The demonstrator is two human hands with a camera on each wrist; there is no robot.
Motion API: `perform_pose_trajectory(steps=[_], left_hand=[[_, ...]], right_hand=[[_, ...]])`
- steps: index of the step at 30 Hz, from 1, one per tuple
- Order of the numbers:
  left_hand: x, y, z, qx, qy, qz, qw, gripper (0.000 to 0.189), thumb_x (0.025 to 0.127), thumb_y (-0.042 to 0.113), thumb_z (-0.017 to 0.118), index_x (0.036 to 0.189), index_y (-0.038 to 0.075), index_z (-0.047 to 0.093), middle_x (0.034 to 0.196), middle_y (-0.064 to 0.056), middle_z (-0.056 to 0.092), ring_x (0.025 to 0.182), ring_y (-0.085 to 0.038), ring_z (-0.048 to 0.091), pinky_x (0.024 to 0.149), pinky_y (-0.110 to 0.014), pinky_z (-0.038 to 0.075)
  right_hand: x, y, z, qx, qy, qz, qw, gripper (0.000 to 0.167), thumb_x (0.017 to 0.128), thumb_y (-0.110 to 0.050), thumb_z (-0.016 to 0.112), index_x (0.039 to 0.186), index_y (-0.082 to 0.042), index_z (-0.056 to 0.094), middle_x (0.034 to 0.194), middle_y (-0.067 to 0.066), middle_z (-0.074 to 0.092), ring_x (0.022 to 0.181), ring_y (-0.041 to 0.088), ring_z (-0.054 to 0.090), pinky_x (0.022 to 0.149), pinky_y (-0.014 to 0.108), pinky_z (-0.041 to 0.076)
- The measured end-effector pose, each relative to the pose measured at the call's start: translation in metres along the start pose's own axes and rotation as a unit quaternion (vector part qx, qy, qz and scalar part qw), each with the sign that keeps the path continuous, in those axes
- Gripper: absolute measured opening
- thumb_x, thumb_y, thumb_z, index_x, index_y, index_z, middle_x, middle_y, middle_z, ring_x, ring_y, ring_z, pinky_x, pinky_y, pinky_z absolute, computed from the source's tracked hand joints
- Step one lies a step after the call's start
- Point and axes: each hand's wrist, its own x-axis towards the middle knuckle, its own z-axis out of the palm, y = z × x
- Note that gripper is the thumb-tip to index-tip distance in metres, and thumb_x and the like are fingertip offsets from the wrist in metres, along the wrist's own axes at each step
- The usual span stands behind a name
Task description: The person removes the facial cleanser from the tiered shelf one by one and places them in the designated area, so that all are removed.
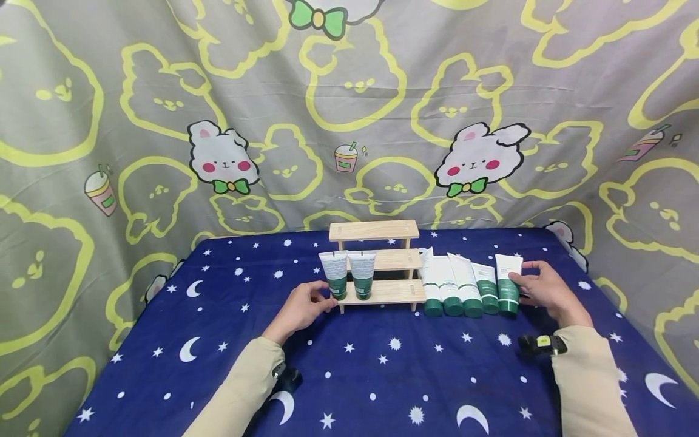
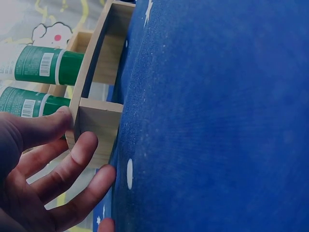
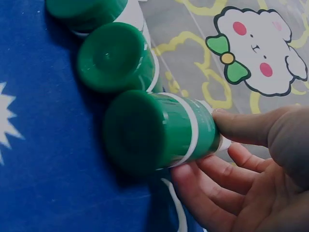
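Note:
In the head view, my right hand [image 1: 546, 290] grips the rightmost white and green squeeze tube [image 1: 508, 285], which stands on its green cap [image 3: 133, 133] at the end of a row. Its thumb lies on the front, with fingers behind. More tubes [image 1: 461, 285] stand beside it to the left. My left hand [image 1: 304, 309] is at the left end of a three-step wooden display rack [image 1: 393, 292], fingers loosely bent, thumb tip [image 2: 63, 115] near the lowest step's edge. Two upright tubes [image 1: 334, 274] stand on that step; the left one is nearest this hand.
A dark blue cloth [image 1: 371, 376] with white stars and moons covers the table. Behind it hangs a grey curtain [image 1: 377, 145] with cartoon rabbits. The rack's middle step [image 1: 395, 260] and top step [image 1: 374, 230] rise toward the back.

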Motion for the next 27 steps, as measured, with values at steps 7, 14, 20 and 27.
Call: perform_pose_trajectory(steps=[7,14,20,27], left_hand=[[0.0,0.0006,0.0001,0.002,0.0,-0.002,1.0,0.037,0.092,0.017,0.077,0.124,0.002,0.068,0.073,0.0,0.072,0.07,-0.016,0.067,0.068,-0.029,0.049],[0.0001,-0.0004,0.0001,0.002,-0.001,-0.005,1.0,0.037,0.093,0.018,0.077,0.125,0.003,0.068,0.073,0.0,0.072,0.07,-0.016,0.066,0.068,-0.03,0.049],[0.0003,-0.001,0.0,-0.003,0.0,-0.004,1.0,0.037,0.092,0.018,0.077,0.124,0.002,0.068,0.073,-0.001,0.072,0.07,-0.016,0.066,0.066,-0.029,0.048],[0.0005,-0.0014,0.0006,-0.001,0.0,-0.001,1.0,0.037,0.092,0.018,0.077,0.125,0.002,0.068,0.074,-0.002,0.072,0.07,-0.016,0.067,0.066,-0.029,0.049]], right_hand=[[0.0017,0.0043,0.0027,-0.013,-0.001,0.015,0.9998,0.067,0.107,-0.026,0.053,0.144,0.018,0.02,0.12,0.031,0.058,0.081,0.007,0.06,0.071,0.031,0.06],[0.003,0.0059,0.0028,-0.035,-0.002,0.038,0.9987,0.067,0.105,-0.028,0.056,0.144,0.018,0.026,0.119,0.03,0.056,0.083,0.01,0.06,0.071,0.031,0.06],[0.0019,0.0043,0.0026,-0.043,-0.009,0.043,0.9981,0.06,0.104,-0.025,0.058,0.138,0.018,0.035,0.1,0.015,0.059,0.08,0.011,0.061,0.069,0.032,0.06],[-0.0018,0.0017,0.0019,-0.072,-0.013,0.055,0.9958,0.06,0.105,-0.033,0.057,0.134,0.017,0.042,0.106,0.021,0.062,0.084,0.013,0.065,0.074,0.036,0.061]])
